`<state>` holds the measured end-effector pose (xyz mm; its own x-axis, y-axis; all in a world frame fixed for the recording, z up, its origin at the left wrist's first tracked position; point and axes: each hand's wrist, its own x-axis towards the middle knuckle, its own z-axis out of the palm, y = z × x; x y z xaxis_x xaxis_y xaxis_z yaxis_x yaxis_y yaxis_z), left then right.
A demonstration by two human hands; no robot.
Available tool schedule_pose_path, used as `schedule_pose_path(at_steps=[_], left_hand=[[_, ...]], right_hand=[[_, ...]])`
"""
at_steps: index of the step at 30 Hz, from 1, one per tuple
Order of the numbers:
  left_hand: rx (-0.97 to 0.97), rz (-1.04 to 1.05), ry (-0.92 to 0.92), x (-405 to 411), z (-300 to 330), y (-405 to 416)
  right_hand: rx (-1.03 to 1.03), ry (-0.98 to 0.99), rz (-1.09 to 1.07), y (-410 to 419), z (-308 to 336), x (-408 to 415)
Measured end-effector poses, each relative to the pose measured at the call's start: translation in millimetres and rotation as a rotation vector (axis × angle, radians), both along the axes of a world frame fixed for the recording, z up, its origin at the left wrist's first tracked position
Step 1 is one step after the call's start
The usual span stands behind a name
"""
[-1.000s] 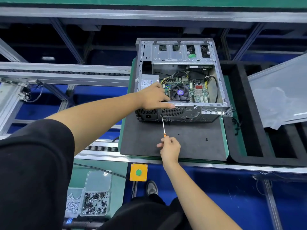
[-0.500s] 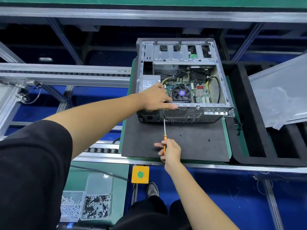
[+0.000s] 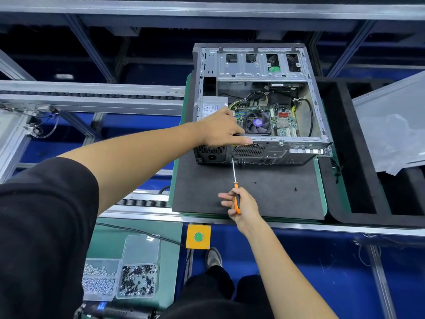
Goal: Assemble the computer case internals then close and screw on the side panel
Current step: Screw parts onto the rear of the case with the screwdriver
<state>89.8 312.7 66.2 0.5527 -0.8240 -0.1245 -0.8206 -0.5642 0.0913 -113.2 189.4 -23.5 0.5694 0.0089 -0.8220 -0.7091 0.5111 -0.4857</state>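
Observation:
An open computer case (image 3: pixel 317 107) lies on its side on a dark foam mat (image 3: pixel 264 199), with the motherboard, a black CPU fan (image 3: pixel 257 123) and the power supply (image 3: pixel 212 108) showing inside. My left hand (image 3: pixel 220 130) rests on the case's near rear edge over the power supply, fingers pressed down. My right hand (image 3: pixel 241 206) grips an orange-and-black screwdriver (image 3: pixel 235 183). Its tip touches the rear panel just below the left hand. The side panel (image 3: pixel 391 125) lies off to the right under clear plastic.
Two small black screws (image 3: pixel 296 189) lie loose on the mat. A clear box of silver and black screws (image 3: pixel 119 277) sits at the lower left. A yellow button box (image 3: pixel 198 236) hangs under the conveyor rail. Black foam trays (image 3: pixel 358 157) stand to the right.
My right hand has turned on the screwdriver handle and slid slightly back. The left hand stays on the case and the screwdriver tip stays at the same spot.

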Motion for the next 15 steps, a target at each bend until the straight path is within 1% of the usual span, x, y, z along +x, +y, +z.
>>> schedule_pose_path(at_steps=[1,2,4,7,9,10,11,12,13,14,15], left_hand=[[0.001,0.001,-0.002,0,0,0],[0.0,0.004,-0.001,0,0,-1],[0.001,0.008,-0.001,-1,1,-1],[0.007,0.004,0.017,-2,3,0],[0.01,0.014,0.016,-3,4,-1],[0.014,0.019,0.018,-3,4,-1],[0.014,0.025,0.025,-4,4,-1],[0.012,0.029,0.027,-3,4,-1],[0.011,0.03,0.023,-3,4,-1],[0.014,0.027,0.019,-3,3,-2],[0.018,0.022,0.015,-3,3,-1]], right_hand=[[-0.02,-0.002,0.005,-1,1,1],[-0.093,-0.025,0.011,-1,1,1],[-0.337,-0.127,0.02,4,4,0],[-0.764,-0.26,0.039,13,7,-3],[-1.05,-0.279,0.139,18,6,-6],[-1.147,-0.279,0.195,18,5,-8],[-1.177,-0.279,0.226,18,6,-8],[-1.125,-0.278,0.217,17,5,-8],[-0.959,-0.249,0.156,16,4,-6],[-0.685,-0.18,0.063,14,4,-2],[-0.34,-0.086,-0.034,12,7,2]])
